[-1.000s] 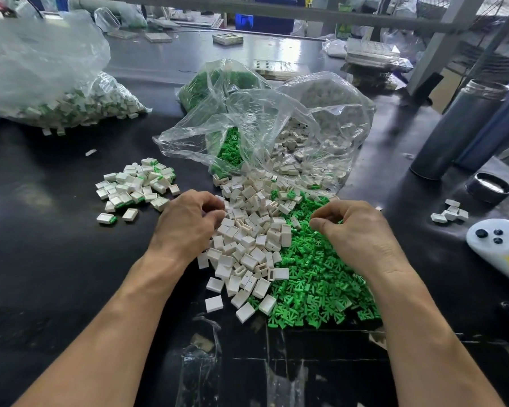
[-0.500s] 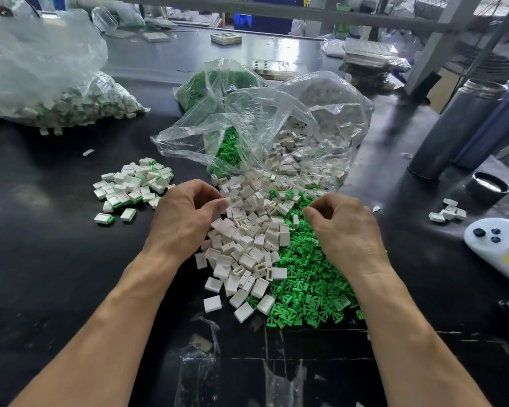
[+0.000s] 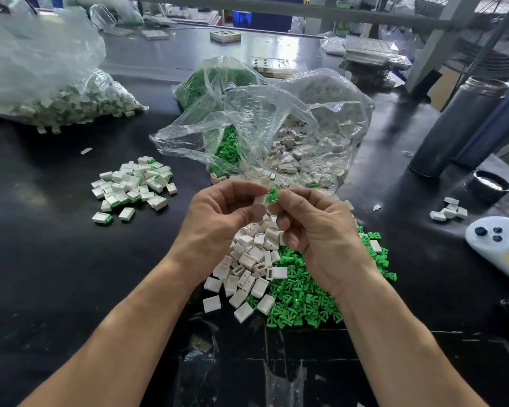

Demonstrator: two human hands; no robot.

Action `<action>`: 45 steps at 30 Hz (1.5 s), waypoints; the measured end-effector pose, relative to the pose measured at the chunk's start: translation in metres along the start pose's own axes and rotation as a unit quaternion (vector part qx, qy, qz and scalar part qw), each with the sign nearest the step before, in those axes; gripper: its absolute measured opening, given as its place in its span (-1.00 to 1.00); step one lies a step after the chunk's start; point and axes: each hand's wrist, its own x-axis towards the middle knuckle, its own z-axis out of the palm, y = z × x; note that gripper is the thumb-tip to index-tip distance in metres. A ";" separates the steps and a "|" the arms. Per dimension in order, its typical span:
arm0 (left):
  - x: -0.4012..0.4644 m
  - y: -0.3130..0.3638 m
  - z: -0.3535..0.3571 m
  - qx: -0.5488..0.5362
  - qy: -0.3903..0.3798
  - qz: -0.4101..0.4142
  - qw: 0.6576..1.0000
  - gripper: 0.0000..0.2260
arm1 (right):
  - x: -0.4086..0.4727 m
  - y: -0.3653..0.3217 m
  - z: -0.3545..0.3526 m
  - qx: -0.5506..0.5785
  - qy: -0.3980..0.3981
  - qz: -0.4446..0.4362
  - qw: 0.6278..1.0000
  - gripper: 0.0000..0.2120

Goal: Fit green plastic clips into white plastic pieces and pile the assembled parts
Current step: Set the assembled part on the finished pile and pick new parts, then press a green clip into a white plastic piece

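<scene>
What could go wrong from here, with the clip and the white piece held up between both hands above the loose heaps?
1. The green clip, pinched by the right hand against the white piece in the left hand, could slip and vanish into the loose green clips below.
2. A finished part dropped here could land among the loose white pieces instead of on the assembled pile.

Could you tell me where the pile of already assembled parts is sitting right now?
In the head view, the assembled pile lies on the black table, left of the left hand and of the clear bag.
</scene>
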 end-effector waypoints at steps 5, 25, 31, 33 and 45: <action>-0.003 0.000 0.005 -0.025 -0.006 0.012 1.000 -0.76 | -0.002 0.002 0.004 0.015 0.025 0.022 0.999 -0.93; -0.005 -0.004 0.013 -0.002 0.026 0.029 0.999 -0.77 | -0.005 0.003 0.009 -0.120 0.105 -0.037 0.987 -0.88; -0.005 -0.004 0.013 -0.008 0.030 0.019 0.999 -0.78 | -0.004 0.006 0.007 -0.171 0.101 -0.059 0.978 -0.87; -0.005 -0.004 0.014 -0.008 0.032 0.018 0.999 -0.78 | -0.004 0.007 0.007 -0.185 0.095 -0.068 0.976 -0.87; -0.006 -0.003 0.014 0.002 0.039 0.012 0.999 -0.80 | -0.001 0.002 -0.009 -0.206 0.025 -0.077 0.975 -0.92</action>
